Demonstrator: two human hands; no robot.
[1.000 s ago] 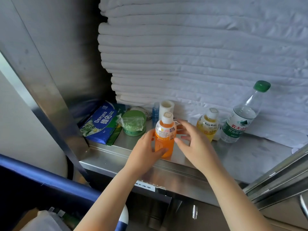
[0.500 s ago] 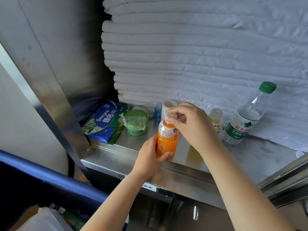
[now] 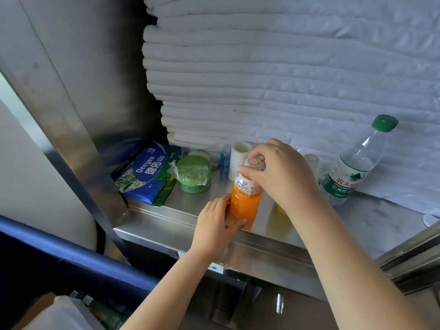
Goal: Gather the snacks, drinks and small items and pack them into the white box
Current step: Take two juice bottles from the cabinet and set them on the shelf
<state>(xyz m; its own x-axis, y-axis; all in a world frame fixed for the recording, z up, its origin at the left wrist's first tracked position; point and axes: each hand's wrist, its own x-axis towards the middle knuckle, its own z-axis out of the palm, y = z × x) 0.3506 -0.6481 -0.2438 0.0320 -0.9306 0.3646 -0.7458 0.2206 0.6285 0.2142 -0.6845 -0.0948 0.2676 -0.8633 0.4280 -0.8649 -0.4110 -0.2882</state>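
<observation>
Orange juice bottle (image 3: 245,203) stands upright near the front edge of the steel shelf (image 3: 181,220). Our left hand (image 3: 214,225) wraps its base and our right hand (image 3: 281,172) pinches the cap. Risk: if we lift rightward, our wrist may topple the yellow bottle (image 3: 312,160) just behind

Quick tally: two little juices, one orange juice bottle (image 3: 245,201) and one yellow juice bottle (image 3: 312,160) that's mostly hidden. Then one green-capped water bottle (image 3: 350,172), one blue wipes pack (image 3: 142,175), one green tub (image 3: 194,173), one tiny blue bottle (image 3: 225,158) and one white roll (image 3: 239,154). The towel stack (image 3: 285,79) has too many folds to count.
</observation>
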